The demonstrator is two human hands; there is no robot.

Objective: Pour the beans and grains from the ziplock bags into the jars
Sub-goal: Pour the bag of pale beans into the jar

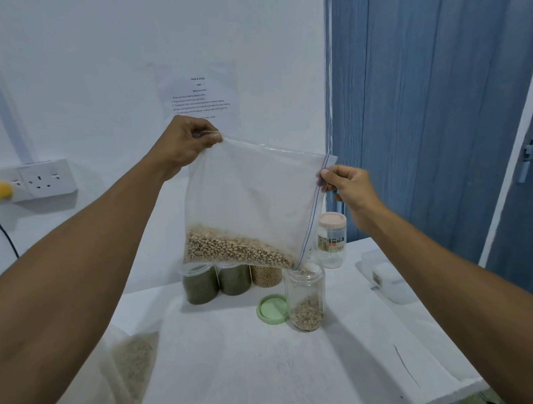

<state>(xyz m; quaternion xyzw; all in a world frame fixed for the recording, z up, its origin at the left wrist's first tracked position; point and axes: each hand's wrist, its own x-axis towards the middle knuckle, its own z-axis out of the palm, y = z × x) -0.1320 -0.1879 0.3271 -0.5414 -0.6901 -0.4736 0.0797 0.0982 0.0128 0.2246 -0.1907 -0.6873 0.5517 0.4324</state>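
Observation:
A clear ziplock bag [253, 196] hangs tilted above the table, with pale black-eyed beans [230, 248] pooled in its lower part. My left hand [187, 144] pinches its upper left corner. My right hand [346, 187] pinches the zip edge on the right side. The bag's lowest corner points into an open clear jar [305, 294], which holds beans in its bottom third. The jar's green lid [272, 309] lies on the table beside it on the left.
Behind the bag stand two jars of green grains [200, 284] [234, 280] and one of tan beans [266, 276]. A pink-lidded jar [332, 238] stands at the right. Another grain bag [134, 357] lies at the front left, a white box [389, 282] at the right edge.

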